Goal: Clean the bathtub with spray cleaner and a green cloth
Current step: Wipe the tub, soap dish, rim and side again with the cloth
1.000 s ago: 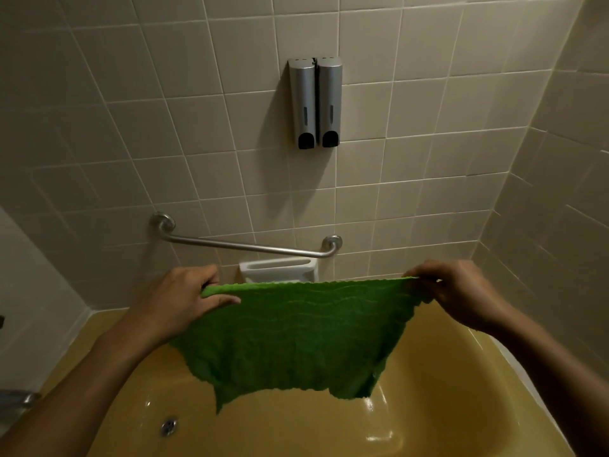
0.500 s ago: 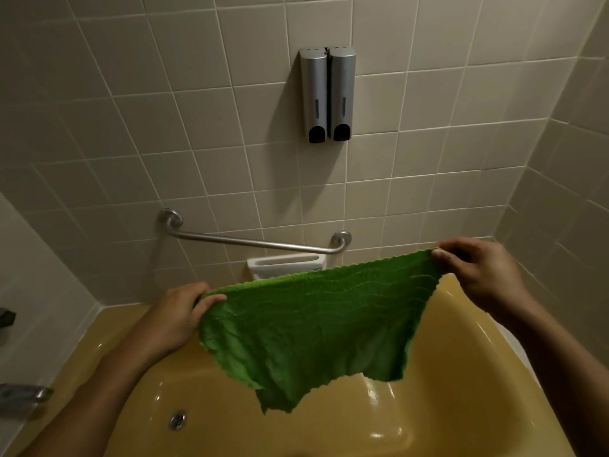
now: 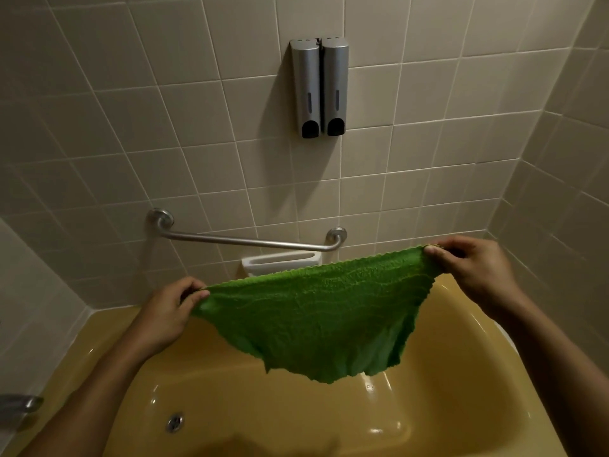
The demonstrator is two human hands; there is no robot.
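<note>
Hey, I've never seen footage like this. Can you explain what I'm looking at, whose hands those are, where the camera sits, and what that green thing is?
There is no machine here. A person wears a wide-angle camera on the head, looking forward and down, so you see their own two arms; every picture comes from that one camera. The left hand and the right hand each pinch a top corner of a green cloth and hold it spread in the air over a yellow bathtub, the right corner higher. On the tiled wall behind are two grey dispensers, a metal grab bar and a white soap dish. The drain shows in the tub floor. No spray bottle is in view.
</note>
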